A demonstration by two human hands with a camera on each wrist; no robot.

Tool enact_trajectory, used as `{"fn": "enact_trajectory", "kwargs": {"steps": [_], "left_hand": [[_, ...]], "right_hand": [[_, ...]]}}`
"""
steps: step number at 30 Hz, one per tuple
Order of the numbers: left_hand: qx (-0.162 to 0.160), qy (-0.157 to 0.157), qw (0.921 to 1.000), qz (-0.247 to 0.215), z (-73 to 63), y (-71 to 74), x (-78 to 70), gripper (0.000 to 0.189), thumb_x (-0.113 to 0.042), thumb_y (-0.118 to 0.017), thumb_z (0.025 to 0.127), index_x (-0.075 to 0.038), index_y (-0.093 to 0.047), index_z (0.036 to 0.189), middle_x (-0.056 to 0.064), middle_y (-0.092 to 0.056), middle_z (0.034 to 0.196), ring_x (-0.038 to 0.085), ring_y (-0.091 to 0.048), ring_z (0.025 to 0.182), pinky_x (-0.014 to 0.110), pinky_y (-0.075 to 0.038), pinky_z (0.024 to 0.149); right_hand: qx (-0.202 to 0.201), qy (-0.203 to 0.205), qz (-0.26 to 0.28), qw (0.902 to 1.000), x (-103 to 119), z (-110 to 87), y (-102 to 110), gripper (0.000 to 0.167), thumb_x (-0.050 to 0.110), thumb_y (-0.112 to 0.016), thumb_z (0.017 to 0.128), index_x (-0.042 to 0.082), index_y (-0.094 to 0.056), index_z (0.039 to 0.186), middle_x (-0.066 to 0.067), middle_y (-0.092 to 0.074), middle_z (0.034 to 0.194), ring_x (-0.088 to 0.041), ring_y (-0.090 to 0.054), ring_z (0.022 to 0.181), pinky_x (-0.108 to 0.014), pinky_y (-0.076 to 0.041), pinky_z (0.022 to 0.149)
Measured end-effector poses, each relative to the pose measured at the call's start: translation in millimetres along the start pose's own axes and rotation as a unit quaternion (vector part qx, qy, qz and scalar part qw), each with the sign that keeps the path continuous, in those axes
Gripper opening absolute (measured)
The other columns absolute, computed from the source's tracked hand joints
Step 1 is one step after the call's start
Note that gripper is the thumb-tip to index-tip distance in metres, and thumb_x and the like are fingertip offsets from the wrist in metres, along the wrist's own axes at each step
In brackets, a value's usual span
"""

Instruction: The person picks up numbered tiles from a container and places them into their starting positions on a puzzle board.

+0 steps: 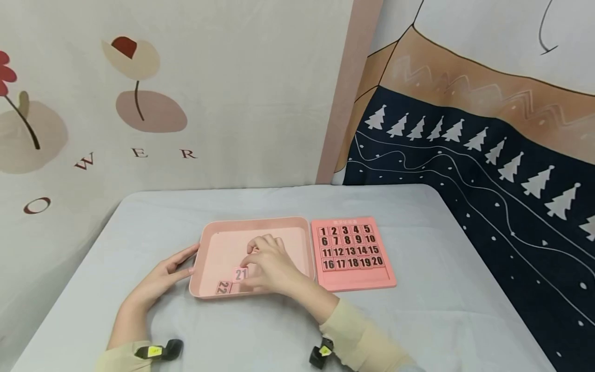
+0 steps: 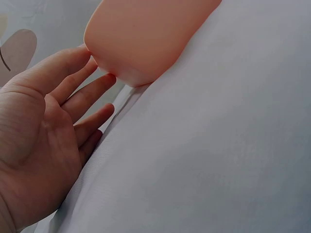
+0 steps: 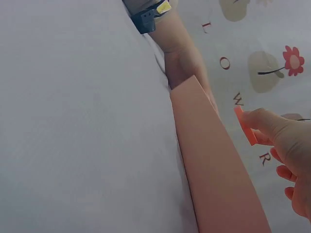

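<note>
A shallow pink tray (image 1: 254, 223) lies on the table. At its left end my left hand (image 1: 160, 279) touches the outer wall (image 2: 141, 39) with extended fingers and thumb. Over the tray's front part, my right hand (image 1: 271, 266) pinches a small pink number tile (image 1: 240, 274) marked 21; the right wrist view shows that tile (image 3: 246, 127) edge-on between thumb and finger. A second tile (image 1: 223, 287), marked 22 and turned sideways, sits at the tray's front left. To the right of the tray is a pink number board (image 1: 353, 282) with tiles 1 to 20 in rows.
The board's bottom row, below tile 16 to tile 20, shows bare pink. A pale cloth (image 1: 441, 320) covers the table. Behind it hang a printed flower curtain (image 1: 260, 103) and a dark tree-patterned cloth (image 1: 465, 170). Each wrist wears a black camera strap (image 1: 158, 351).
</note>
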State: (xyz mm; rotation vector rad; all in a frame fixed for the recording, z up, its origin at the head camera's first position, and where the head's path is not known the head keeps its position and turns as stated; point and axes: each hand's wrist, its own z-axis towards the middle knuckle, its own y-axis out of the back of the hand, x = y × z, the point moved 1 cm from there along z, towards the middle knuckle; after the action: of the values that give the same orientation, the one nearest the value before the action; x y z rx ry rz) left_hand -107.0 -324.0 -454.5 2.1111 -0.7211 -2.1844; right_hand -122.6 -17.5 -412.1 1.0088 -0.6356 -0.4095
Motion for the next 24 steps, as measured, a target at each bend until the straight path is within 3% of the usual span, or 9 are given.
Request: {"fn": "enact_trajectory", "kwargs": {"steps": [6,14,18,24], "left_hand": [[0.002,0.0,1.0,-0.003,-1.3,-0.8,3.2,0.059,-0.013,-0.059,0.096,-0.006,-0.033,0.149,0.015,-0.027,0.154,-0.011,-0.027,0.128,0.003,-0.024,0.095],[-0.004,0.008,1.0,0.003,-1.5,-1.6,2.2,0.061,-0.016,-0.061,0.095,-0.006,-0.034,0.149,0.017,-0.026,0.154,-0.01,-0.026,0.127,0.002,-0.024,0.094],[-0.004,0.01,0.9999,0.004,-0.5,-1.6,2.0,0.061,-0.016,-0.061,0.095,-0.006,-0.034,0.148,0.018,-0.025,0.154,-0.01,-0.026,0.127,0.002,-0.024,0.094],[-0.005,0.009,0.9999,0.002,-1.5,-1.6,1.7,0.061,-0.015,-0.061,0.095,-0.006,-0.034,0.148,0.017,-0.025,0.154,-0.011,-0.027,0.127,0.002,-0.024,0.094]], "right_hand": [[-0.006,0.006,0.022,0.9997,-18.4,-36.3,17.0,0.032,0.047,-0.081,0.07,0.026,-0.075,0.092,0.006,-0.053,0.111,-0.012,-0.041,0.108,-0.034,-0.033,0.094],[-0.048,0.037,0.045,0.9971,-52.0,-73.8,43.3,0.027,0.029,-0.083,0.066,0.021,-0.075,0.09,-0.001,-0.055,0.106,-0.016,-0.043,0.106,-0.043,-0.036,0.092],[-0.067,0.039,0.037,0.9963,-68.9,-90.0,55.2,0.027,0.028,-0.085,0.065,0.019,-0.075,0.088,-0.002,-0.056,0.105,-0.018,-0.044,0.104,-0.045,-0.037,0.089],[-0.065,0.022,0.041,0.9968,-93.8,-113.9,64.5,0.03,0.033,-0.085,0.066,0.02,-0.076,0.092,-0.002,-0.056,0.107,-0.018,-0.044,0.104,-0.049,-0.034,0.091]]}}
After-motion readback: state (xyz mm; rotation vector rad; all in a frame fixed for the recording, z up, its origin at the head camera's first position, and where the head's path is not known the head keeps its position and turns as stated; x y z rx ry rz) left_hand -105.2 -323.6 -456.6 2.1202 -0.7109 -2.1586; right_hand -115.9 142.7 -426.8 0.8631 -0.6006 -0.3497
